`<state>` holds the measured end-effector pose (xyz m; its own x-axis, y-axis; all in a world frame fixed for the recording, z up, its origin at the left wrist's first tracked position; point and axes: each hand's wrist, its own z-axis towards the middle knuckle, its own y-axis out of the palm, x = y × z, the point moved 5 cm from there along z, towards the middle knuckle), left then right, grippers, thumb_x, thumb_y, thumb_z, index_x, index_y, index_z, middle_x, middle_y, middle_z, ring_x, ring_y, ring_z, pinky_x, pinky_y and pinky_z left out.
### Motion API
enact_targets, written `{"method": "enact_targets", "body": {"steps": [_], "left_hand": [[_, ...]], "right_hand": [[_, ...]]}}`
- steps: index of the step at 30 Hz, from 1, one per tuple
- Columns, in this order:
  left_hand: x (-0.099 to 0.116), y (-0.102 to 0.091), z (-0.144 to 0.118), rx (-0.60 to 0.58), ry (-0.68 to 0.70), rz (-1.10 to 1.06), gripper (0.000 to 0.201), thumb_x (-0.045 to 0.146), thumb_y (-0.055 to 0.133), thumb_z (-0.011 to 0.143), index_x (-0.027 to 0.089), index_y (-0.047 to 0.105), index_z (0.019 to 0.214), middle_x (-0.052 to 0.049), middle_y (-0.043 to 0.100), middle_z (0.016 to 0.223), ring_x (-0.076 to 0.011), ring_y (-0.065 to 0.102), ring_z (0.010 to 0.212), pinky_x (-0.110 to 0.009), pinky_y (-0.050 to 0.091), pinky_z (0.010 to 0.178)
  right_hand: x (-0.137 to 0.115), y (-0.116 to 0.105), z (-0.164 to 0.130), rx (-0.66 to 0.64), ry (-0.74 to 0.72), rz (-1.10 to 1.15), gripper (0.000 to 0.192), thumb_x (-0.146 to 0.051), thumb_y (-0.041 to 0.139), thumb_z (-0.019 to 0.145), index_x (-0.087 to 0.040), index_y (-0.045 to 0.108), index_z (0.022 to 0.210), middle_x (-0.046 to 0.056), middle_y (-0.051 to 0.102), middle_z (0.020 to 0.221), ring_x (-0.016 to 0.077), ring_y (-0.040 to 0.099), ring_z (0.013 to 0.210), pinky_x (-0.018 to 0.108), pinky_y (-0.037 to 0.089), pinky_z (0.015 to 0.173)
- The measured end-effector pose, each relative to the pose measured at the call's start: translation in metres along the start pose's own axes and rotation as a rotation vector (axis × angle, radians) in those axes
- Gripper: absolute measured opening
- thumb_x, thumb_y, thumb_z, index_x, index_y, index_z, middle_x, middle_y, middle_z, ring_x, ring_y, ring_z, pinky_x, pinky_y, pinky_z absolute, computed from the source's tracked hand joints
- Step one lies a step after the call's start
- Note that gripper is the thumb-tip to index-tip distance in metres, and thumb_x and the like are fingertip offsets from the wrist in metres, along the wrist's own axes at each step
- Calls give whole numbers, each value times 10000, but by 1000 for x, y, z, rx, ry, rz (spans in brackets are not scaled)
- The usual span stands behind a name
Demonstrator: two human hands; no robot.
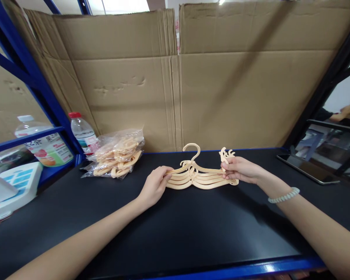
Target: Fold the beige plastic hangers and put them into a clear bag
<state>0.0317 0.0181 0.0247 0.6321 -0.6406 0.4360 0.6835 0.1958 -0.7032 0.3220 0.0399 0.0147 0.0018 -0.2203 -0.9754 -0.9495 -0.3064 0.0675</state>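
Hangers [193, 165], pale, stacked, lying on black table [192, 233] about mid-scene, directly between the two hands. One hook [198, 149] sticks up on the far side. Left hand [156, 184] clamped on the stack's left end, thumb and fingers touching it. Right hand [240, 170] pinches the right end, plus a pale pronged piece [223, 154] rising just beyond the fingertips. Hands well apart, stack spanning the gap. Bracelet [284, 195] on right wrist. Left, farther out: clear bag [122, 151] with similar pale pieces, red-capped bottle [83, 132] just behind it. Right: dark tablet-like slab [307, 169] lying flat. Far side: cardboard [251, 85] standing upright. Far right: another person's hand [345, 111].
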Motion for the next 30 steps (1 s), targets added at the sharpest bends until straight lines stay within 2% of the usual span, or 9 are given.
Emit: {"method": "enact_targets", "body": {"steps": [4,11,16,19,24,28,30], "left_hand": [[1,1,0,-8,-1,3,194,281,420,919,192,577,988,-63,667,934,-202,612,852,-332,467,778],[0,1,0,-11,-22,26,206,291,415,922,197,583,997,-55,680,923,-199,614,824,-328,459,765],[1,1,-1,-25,-18,69,206,300,406,936,194,572,998,-35,671,847,-186,602,752,-312,445,723],[8,0,-1,-68,58,162,209,284,386,950,186,556,1022,-40,669,847,-189,597,745,-322,426,723],[25,-7,2,-124,203,306,231,260,341,970,184,540,1061,-72,678,997,-190,608,811,-355,394,797],[29,-13,6,-196,264,431,261,270,318,971,174,552,1037,-65,673,872,-192,603,759,-351,392,763],[29,-15,8,-253,308,521,290,275,297,976,168,563,1019,-59,649,789,-197,591,722,-347,386,730]], "right_hand": [[-1,0,0,42,-26,-8,251,-260,783,710,-153,568,636,30,625,589,123,642,553,215,577,572],[-8,-1,0,136,-161,-65,285,-255,815,647,-166,546,614,11,592,536,135,630,499,203,544,446],[-12,2,-3,177,-208,-56,344,-324,847,578,-163,549,635,-3,582,532,127,620,492,214,531,458],[-14,4,-5,199,-241,-52,372,-346,854,553,-174,538,646,-11,586,544,117,606,484,215,507,450],[-15,3,-4,196,-272,-38,359,-357,819,600,-185,518,693,22,635,614,110,567,476,240,471,453],[-15,3,-2,162,-245,45,297,-341,761,668,-193,537,796,0,604,630,125,574,519,254,473,483],[-17,0,-1,158,-258,51,298,-335,737,692,-199,564,892,13,625,714,118,564,542,239,446,462]]}}
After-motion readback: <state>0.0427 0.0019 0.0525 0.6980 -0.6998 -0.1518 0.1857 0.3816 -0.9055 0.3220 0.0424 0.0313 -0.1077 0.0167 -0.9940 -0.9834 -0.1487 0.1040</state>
